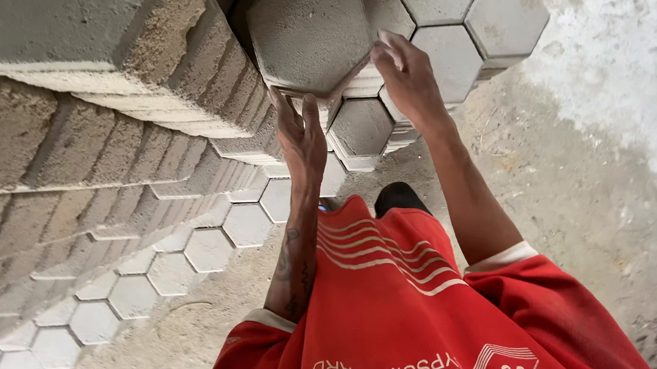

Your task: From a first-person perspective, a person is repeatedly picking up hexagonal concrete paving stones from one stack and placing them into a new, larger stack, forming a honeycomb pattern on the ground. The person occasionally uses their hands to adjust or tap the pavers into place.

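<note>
A grey hexagonal concrete paving block (309,33) sits at the top of a stack, slightly raised above its neighbours. My left hand (300,136) presses against its lower left edge, fingers pointing up. My right hand (407,79) grips its right edge, fingers curled over the side. Both hands hold this block. More hexagonal blocks (450,56) lie packed to its right and below it.
Tall stacked rows of grey blocks (94,139) fill the left side, stepping down to a low row of hexagons (150,274). Sandy ground (560,191) spreads on the right beside a rough pale wall (627,40). My red shirt and dark shoe (397,197) are below.
</note>
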